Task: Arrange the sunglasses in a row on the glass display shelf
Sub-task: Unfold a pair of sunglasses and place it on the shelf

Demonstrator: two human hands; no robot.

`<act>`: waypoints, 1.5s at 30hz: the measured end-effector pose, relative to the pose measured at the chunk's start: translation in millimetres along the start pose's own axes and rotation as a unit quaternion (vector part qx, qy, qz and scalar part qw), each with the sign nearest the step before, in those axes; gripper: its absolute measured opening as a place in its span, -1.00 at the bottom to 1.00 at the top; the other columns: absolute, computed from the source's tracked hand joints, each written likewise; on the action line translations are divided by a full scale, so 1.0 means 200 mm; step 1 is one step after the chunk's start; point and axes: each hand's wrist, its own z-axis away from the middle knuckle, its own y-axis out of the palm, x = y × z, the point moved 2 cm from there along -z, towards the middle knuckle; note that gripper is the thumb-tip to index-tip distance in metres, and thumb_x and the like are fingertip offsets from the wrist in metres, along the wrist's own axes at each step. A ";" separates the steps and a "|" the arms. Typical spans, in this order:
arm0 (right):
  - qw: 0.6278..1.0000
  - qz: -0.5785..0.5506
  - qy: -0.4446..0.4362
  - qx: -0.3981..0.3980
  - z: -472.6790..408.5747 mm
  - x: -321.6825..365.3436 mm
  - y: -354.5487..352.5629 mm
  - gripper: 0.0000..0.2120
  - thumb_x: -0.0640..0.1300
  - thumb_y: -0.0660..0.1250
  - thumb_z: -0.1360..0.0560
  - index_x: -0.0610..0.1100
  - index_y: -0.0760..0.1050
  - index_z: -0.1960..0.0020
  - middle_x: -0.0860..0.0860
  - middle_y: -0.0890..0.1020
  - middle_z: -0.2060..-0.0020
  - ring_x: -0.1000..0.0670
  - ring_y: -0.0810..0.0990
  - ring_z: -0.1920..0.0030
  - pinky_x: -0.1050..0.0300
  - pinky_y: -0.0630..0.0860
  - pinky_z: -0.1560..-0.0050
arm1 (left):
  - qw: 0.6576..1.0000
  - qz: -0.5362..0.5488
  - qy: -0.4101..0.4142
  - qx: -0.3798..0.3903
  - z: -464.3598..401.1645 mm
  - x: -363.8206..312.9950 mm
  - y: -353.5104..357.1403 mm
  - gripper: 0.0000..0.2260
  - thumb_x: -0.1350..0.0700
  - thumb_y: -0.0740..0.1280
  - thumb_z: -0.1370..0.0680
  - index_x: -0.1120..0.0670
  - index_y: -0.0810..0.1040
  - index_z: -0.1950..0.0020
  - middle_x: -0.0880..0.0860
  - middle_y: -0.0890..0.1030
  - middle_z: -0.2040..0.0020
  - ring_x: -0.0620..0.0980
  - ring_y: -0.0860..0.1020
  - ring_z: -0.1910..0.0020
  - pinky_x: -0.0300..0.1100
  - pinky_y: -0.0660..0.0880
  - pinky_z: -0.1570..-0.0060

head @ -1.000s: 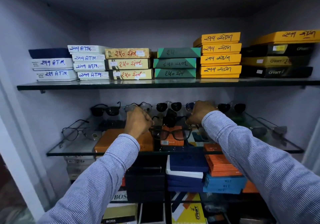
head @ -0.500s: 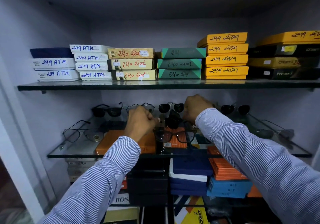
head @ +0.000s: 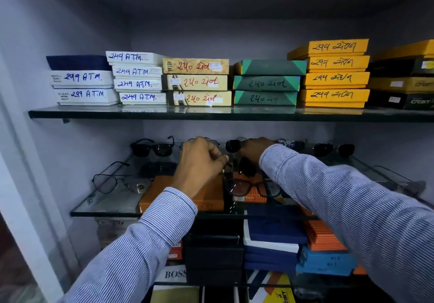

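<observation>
The person wears a shirt with long sleeves. The left sleeve (head: pixel 131 246) and the right sleeve (head: pixel 347 211) are white with lots of thin blue stripes. Each sleeve ends at the wrist in a cuff, and both hands are bare.

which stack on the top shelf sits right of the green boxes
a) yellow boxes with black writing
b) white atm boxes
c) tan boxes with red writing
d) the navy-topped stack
a: the yellow boxes with black handwriting stand directly right of the green boxes on the top shelf; the white, navy-topped and tan stacks all lie to their left.
</observation>
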 end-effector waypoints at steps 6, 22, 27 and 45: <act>0.999 -0.028 0.025 -0.025 -0.01 -0.05 -0.02 -0.67 -0.01 0.33 -0.52 -0.15 0.56 -0.21 -0.16 0.63 -0.12 -0.21 0.63 -0.05 0.09 0.42 0.11 | 1.000 0.004 0.006 0.004 0.00 0.01 0.02 -0.90 0.05 0.56 -0.45 0.07 0.75 0.16 -0.04 0.71 0.20 -0.10 0.67 0.19 -0.23 0.58 0.02; 0.986 0.063 -0.012 -0.157 0.42 0.02 -0.27 -0.64 -0.23 0.26 -0.55 -0.23 0.37 -0.33 -0.19 0.50 -0.19 -0.24 0.62 -0.07 -0.04 0.45 0.20 | 0.993 0.109 -0.037 -0.030 0.01 -0.16 0.06 -0.64 -0.10 0.32 -0.63 0.15 0.71 0.10 0.00 0.68 0.32 -0.15 0.55 0.41 -0.25 0.46 0.30; 0.973 0.064 -0.019 -0.220 0.59 0.14 -0.33 -0.74 -0.22 0.17 -0.60 -0.28 0.41 -0.26 -0.19 0.53 -0.10 -0.22 0.63 0.03 -0.03 0.44 0.24 | 0.965 0.235 -0.110 -0.015 0.04 -0.19 0.01 -0.36 -0.30 0.35 -0.52 0.33 0.62 0.25 0.18 0.54 0.40 0.03 0.48 0.43 -0.18 0.48 0.26; 0.857 -0.315 -0.044 -0.406 0.82 0.16 -0.21 -0.75 0.01 0.38 -0.53 -0.10 0.63 -0.12 -0.01 0.66 0.02 0.04 0.58 0.03 0.08 0.58 -0.04 | 0.994 -0.068 0.070 -0.041 0.30 -0.24 -0.34 -0.87 0.08 0.48 -0.53 0.04 0.76 -0.05 -0.27 0.63 0.26 -0.33 0.61 0.30 -0.51 0.50 0.30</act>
